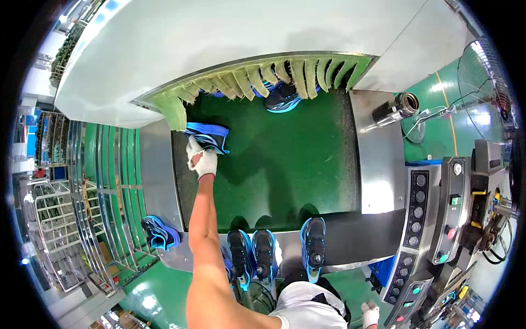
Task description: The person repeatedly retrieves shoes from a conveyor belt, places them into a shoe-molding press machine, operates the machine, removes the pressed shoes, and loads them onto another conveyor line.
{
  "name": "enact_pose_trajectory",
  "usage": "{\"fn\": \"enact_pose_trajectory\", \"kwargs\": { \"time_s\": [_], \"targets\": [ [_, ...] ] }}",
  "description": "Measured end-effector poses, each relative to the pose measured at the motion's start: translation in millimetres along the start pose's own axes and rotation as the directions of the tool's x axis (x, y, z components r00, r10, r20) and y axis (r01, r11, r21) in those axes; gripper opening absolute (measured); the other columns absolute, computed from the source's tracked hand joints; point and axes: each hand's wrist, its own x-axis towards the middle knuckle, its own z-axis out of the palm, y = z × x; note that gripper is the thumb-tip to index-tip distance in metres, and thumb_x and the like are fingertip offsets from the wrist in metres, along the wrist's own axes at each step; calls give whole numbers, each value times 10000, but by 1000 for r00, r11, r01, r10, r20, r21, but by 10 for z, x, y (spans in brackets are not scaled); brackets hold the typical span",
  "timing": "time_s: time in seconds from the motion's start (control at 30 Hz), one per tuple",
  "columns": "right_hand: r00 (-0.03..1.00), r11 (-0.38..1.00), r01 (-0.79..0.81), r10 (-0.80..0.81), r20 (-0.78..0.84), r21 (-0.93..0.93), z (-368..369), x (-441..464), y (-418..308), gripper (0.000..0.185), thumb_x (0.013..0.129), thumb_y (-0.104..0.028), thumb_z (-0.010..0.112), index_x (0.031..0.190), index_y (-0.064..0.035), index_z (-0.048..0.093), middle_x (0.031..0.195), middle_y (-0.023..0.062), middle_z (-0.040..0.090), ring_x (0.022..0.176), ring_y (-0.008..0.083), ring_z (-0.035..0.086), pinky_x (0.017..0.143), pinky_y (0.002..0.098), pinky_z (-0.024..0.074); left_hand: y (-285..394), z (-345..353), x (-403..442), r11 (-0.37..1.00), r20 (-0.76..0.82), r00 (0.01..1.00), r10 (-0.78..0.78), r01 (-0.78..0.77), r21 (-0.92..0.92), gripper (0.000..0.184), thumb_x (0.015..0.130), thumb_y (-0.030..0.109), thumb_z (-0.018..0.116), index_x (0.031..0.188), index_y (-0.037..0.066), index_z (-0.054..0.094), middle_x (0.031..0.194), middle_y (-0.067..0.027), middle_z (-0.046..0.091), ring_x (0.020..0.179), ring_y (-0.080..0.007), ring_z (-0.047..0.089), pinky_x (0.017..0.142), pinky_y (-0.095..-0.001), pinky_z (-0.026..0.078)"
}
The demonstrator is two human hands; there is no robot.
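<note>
The person's gloved left hand (203, 160) reaches out across the green belt (290, 164) to a blue-and-black shoe (212, 135) near the belt's far left corner. Its fingers touch the near side of that shoe, though from here I can't tell whether the grip is closed round it. The gloved right hand (370, 314) is down past the near edge, well apart from the shoes, its grip too small to judge. At the far edge, another shoe (283, 100) sits beneath hanging fabric strips (298, 78). Along the near edge, three dark shoes (264, 255) rest on the metal surface (361, 238), with a blue one (160, 233) at its left corner.
</note>
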Motion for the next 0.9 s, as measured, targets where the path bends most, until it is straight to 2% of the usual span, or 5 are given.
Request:
{"fn": "enact_pose_trajectory", "kwargs": {
  "time_s": [0.07, 0.17, 0.3, 0.53, 0.9],
  "targets": [
    [988, 991, 50, -67, 137, 128, 44, 45, 310, 235, 835, -236, 779, 958, -64, 675, 747, -4, 600, 628, 140, 571, 566, 321, 493, -142, 278, -147, 973, -166, 986, -19, 56, 223, 745, 785, 307, 710, 1435, 20, 481, 1327, -264, 615, 1175, -410, 624, 962, -539, 505],
    [946, 947, 252, -197, 258, -201, -38, -63, 146, 298, 835, -309, 779, 995, -83, 668, 785, 38, 623, 680, 192, 606, 618, 361, 520, -752, 597, 67, 897, 375, 908, -186, 1, 442, 644, 822, 273, 653, 1398, 21, 514, 1083, -238, 721, 906, -416, 710, 857, -555, 543],
    [954, 799, 301, -257, 157, -520, 31, -21, -172, 607, 814, -447, 792, 1240, -32, 670, 1166, 219, 708, 1117, 374, 672, 920, 453, 546, -1623, 1259, 303, 936, 52, 987, 155, -163, 312, 395, 945, 330, 531, 955, -12, 730, 970, -253, 737, 957, -471, 701, 847, -580, 544],
    [952, 951, 290, -276, 130, -109, 168, -140, -1806, 680, 854, -309, 750, 1407, 37, 555, 1389, 243, 613, 1305, 354, 591, 1099, 420, 463, 284, -546, -160, 944, 292, 925, 242, -294, 151, 613, 948, 295, 528, 1492, 27, 441, 1381, -288, 582, 1189, -476, 609, 1025, -515, 483],
    [428, 421, 900, -902, 53, -111, -58, -1583, -3412, 882, 824, -428, 721, 1521, -1, 390, 1570, 279, 374, 1482, 393, 355, 1222, 424, 306, 3046, -2087, -2817, 260, 563, -36, 826, -860, -438, 652, 862, 321, 608, 1424, 4, 516, 1282, -250, 655, 1104, -374, 685, 937, -458, 536]
  ]
}}
